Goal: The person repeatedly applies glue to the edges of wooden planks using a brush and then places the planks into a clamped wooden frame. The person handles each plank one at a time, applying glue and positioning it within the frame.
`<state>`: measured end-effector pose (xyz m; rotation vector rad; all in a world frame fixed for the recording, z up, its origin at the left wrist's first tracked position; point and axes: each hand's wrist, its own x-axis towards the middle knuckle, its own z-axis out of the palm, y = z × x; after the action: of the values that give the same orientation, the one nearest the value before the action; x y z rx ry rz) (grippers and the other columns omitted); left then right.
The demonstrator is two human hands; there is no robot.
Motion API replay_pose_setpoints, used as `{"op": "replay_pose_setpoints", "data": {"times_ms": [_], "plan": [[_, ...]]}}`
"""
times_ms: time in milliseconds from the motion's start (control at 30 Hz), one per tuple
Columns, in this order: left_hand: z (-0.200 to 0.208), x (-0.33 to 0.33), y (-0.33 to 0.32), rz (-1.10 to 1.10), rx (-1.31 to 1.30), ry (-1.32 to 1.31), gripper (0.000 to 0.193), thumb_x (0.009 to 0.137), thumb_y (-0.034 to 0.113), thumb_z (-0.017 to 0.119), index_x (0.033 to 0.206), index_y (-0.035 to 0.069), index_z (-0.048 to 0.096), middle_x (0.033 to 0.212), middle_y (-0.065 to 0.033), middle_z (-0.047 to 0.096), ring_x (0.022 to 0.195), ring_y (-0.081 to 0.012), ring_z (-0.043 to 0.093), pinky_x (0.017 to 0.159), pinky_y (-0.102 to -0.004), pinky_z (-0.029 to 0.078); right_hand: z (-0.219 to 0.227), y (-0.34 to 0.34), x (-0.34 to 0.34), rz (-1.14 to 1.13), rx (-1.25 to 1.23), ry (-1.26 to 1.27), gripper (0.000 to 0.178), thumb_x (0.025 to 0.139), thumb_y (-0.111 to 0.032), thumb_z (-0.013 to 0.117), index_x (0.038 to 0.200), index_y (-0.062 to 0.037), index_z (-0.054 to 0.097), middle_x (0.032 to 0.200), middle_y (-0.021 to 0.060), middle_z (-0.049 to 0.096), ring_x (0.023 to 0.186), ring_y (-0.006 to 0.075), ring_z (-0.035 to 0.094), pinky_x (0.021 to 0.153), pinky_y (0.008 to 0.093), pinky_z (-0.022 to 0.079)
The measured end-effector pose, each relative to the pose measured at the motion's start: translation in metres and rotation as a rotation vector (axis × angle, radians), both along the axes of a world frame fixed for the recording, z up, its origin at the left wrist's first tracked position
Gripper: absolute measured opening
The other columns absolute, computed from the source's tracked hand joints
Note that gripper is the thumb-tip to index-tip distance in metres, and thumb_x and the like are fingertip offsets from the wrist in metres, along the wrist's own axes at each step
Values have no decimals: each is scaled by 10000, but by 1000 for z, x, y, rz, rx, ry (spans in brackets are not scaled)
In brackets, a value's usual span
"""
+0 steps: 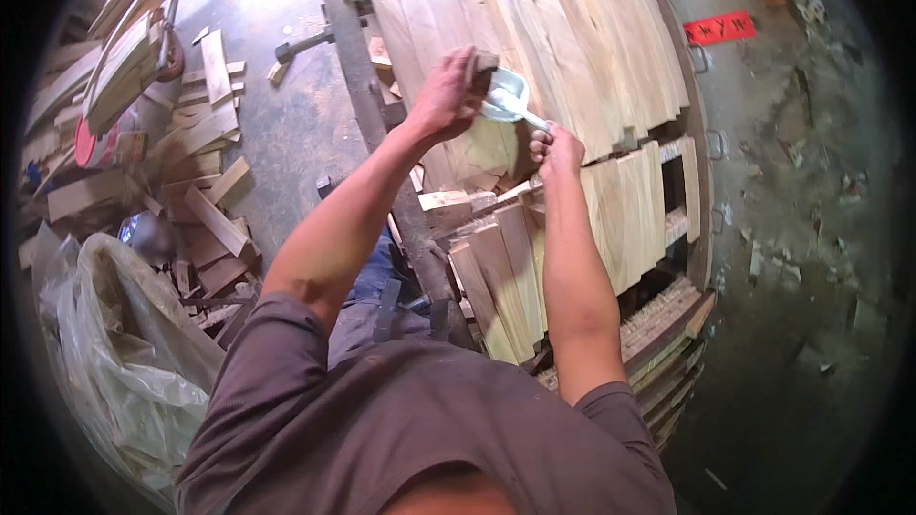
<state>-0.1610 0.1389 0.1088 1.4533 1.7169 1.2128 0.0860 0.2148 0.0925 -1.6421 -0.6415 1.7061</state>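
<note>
My left hand [445, 100] is closed on a small brown block [484, 65], whose exact kind I cannot make out. Close beside it is a light-blue plastic scoop [510, 92] with something whitish in it. The fingers of my right hand [557, 151] wrap round the scoop's handle [536, 120]. Whether block and scoop touch is unclear. Both hands are over a stack of pale wooden boards [582, 48] laid side by side. Below the scoop lies a pale yellowish surface [487, 149] with a dark side, partly hidden by my hands.
A dark beam [355, 67] runs along the stack's left side. More boards [620, 219] lie nearer me. Wood offcuts [215, 215] litter the floor at left, near a crumpled plastic sheet [134, 353]. A stained grey surface [792, 229] with a red paper strip [719, 29] spans the right.
</note>
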Motion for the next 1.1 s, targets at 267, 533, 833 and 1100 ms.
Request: {"op": "replay_pose_setpoints", "data": {"times_ms": [267, 533, 833, 1100], "plan": [[7, 73, -139, 97, -114, -47, 581, 790, -6, 671, 1352, -1, 524, 1290, -245, 581, 1233, -420, 542, 1074, -446, 436, 19, -43, 18, -57, -50, -196, 171, 992, -141, 474, 1017, -57, 621, 675, 59, 581, 464, 139, 490, 402, 278, 322], [-1, 136, -201, -277, -324, 71, 533, 809, 118, 694, 1326, 51, 579, 1276, -202, 600, 1203, -397, 552, 1027, -465, 467, 59, -81, 100, -211, 55, 423, 190, 1033, -214, 492, 1065, -74, 617, 701, 88, 570, 537, 223, 489, 501, 340, 344], [-17, 155, -183, -123, -509, 287, 447, 849, 175, 650, 1283, 71, 642, 1150, -187, 704, 1086, -371, 661, 963, -456, 511, 112, -149, 183, -383, 376, 151, 136, 1011, -205, 597, 989, -79, 643, 677, 55, 577, 506, 183, 502, 452, 287, 355], [-9, 162, -182, -101, -538, 359, 407, 876, 198, 575, 1255, 74, 657, 1074, -205, 716, 1016, -398, 677, 914, -485, 523, 83, -181, 184, -218, 529, -512, 132, 982, -158, 653, 951, -32, 682, 684, 14, 599, 501, 70, 493, 444, 232, 372]]}}
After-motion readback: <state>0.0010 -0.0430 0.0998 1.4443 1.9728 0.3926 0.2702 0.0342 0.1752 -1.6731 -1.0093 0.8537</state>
